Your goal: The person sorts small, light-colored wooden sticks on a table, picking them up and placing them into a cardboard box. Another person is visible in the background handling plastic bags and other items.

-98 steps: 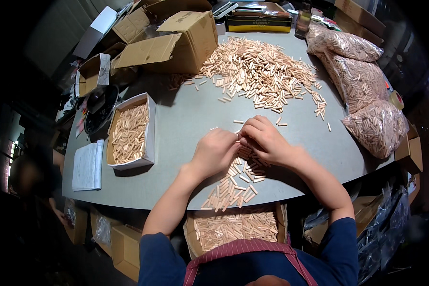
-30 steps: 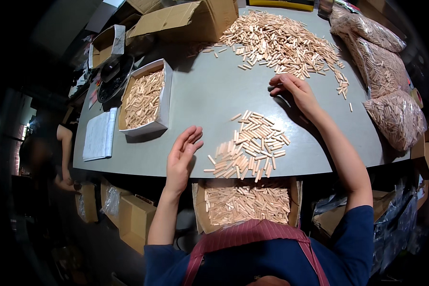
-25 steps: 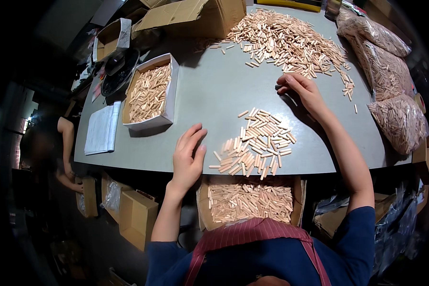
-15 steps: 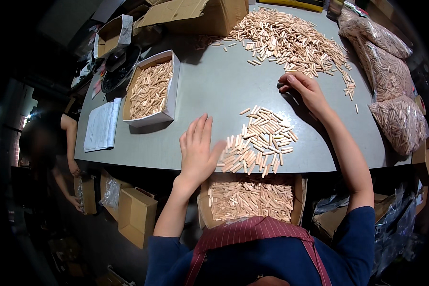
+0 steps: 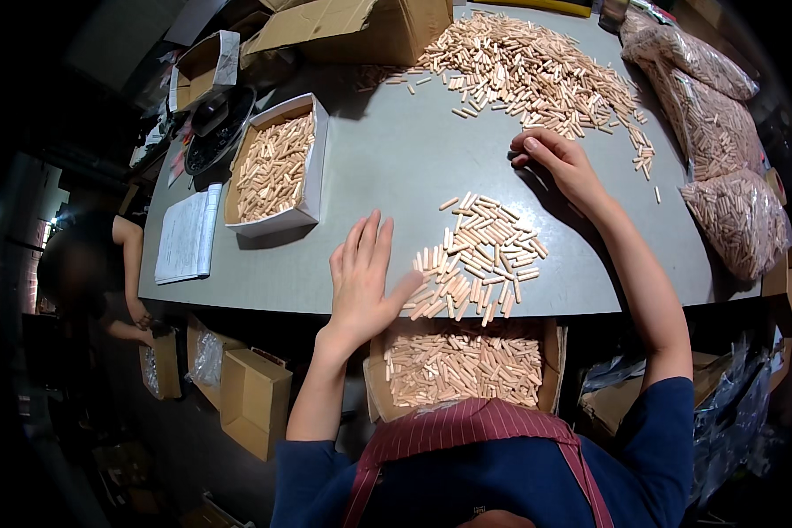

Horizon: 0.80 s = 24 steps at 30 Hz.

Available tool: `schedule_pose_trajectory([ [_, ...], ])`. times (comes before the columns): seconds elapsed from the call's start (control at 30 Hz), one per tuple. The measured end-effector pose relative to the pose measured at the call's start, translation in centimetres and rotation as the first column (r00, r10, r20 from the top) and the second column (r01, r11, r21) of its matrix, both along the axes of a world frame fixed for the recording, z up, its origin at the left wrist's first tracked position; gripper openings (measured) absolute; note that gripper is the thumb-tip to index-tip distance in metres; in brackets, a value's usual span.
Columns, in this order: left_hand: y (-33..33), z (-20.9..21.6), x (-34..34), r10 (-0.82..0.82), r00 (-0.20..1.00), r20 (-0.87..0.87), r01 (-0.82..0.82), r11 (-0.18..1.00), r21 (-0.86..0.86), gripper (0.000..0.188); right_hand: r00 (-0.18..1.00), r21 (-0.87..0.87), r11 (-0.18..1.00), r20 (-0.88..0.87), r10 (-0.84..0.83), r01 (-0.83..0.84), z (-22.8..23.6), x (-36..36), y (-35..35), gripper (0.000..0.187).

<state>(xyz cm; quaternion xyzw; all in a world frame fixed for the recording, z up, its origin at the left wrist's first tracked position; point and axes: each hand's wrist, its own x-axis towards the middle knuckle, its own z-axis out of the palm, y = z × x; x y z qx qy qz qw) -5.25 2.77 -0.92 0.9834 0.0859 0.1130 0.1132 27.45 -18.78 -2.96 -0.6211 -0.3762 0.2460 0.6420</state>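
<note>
Wooden pegs, small loose batch (image 5: 477, 260), lying on the near edge of a grey table (image 5: 396, 176), directly above an open carton of pegs (image 5: 463, 365) at the person's lap. Left hand (image 5: 365, 282): flat, fingers spread, thumb touching the batch at its 9 o'clock side. Right hand (image 5: 559, 163): fingers curled, at 1 o'clock from the batch, beside the large peg heap (image 5: 528, 75). White tray of pegs (image 5: 273, 167) at 10 o'clock; bagged pegs (image 5: 722, 167) at 2 o'clock.

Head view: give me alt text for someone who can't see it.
A person's left hand lies flat beside a small heap of wooden dowels at the grey table edge, above a cardboard box of dowels. The right hand reaches to the big dowel pile; a white tray of dowels sits left.
</note>
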Motion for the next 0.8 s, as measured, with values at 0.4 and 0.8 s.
schedule_pose_trajectory([
  [0.4,-1.0,0.6,0.3,0.046,0.92,0.39,0.06,0.965,-0.255,0.018,0.999,-0.011,1.0,0.049,-0.005,0.006,0.0,-0.1,-0.2,0.026],
  [0.8,-3.5,1.1,2.4,-0.06,0.943,0.328,0.06,0.998,0.011,0.018,0.995,-0.007,1.0,0.096,0.027,-0.026,0.1,-0.1,-0.4,0.023],
])
